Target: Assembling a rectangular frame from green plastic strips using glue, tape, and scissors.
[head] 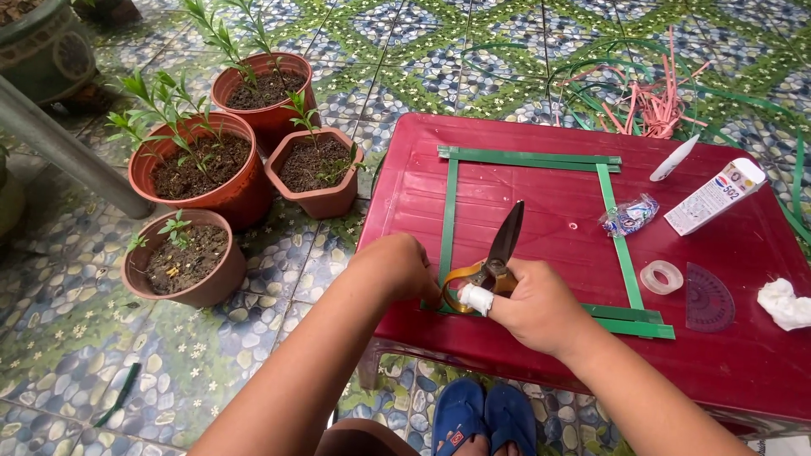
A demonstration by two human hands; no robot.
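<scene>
A square frame of flat green strips (448,211) lies on a low dark-red plastic table (541,355). My right hand (541,308), with a white bandage on the thumb, grips a pair of scissors (498,253) with yellow handles; the dark blades are together and point away over the frame. My left hand (401,266) is curled at the frame's near left corner, pressing on the strips there. Whether it pinches a strip is hidden by the fingers.
On the table's right lie a tape roll (661,276), a clear protractor (708,300), a small white box (714,196), a crumpled wrapper (629,215), a white tube (673,159) and a tissue (784,302). Several potted plants (198,165) stand left. Loose strips (659,101) lie behind.
</scene>
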